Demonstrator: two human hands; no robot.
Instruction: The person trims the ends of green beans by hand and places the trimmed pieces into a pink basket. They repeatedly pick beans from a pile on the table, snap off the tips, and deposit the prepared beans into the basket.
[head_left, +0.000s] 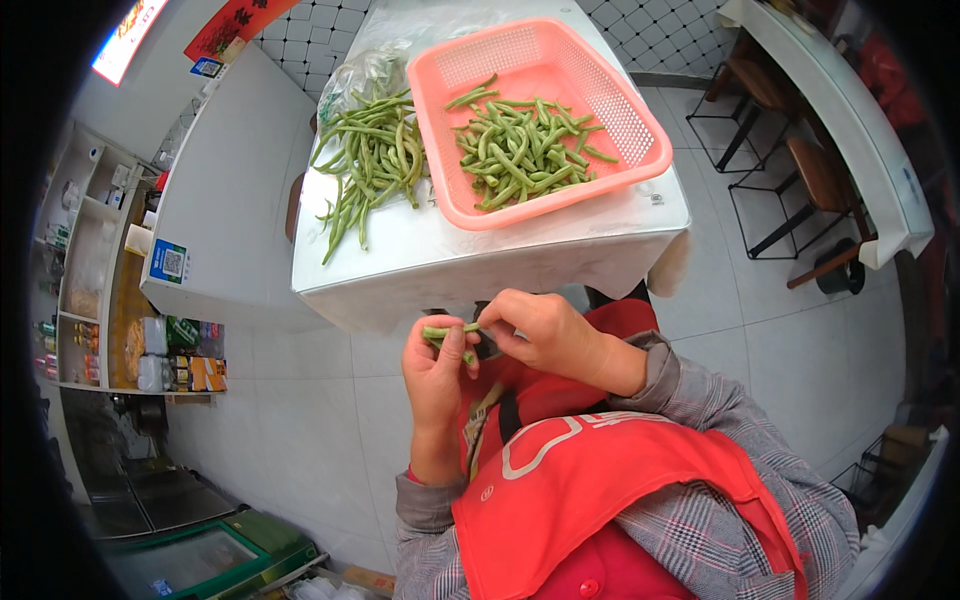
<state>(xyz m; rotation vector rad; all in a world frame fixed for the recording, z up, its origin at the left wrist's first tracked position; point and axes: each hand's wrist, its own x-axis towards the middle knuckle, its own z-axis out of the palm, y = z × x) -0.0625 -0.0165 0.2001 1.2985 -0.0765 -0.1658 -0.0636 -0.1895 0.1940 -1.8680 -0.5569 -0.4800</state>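
My left hand (436, 367) is closed around short pieces of green bean (444, 331), held above my lap in front of the table. The thumb presses on them, and a cut end pokes out below it. My right hand (532, 330) pinches the tip of a bean piece at its right end. Ahead on the table, a pink perforated plastic basket (465, 220) holds a heap of short bean pieces (517, 154). Left of it lies a loose pile of long whole green beans (375, 154), partly on a clear plastic bag (367, 75).
The table (375, 251) has a pale, glossy cover. A white counter (232, 195) stands to the left, with stocked shelves (86, 262) beyond. Wooden stools (821, 180) stand at another table (847, 90) on the right. A green-framed chest freezer (202, 555) is at the lower left.
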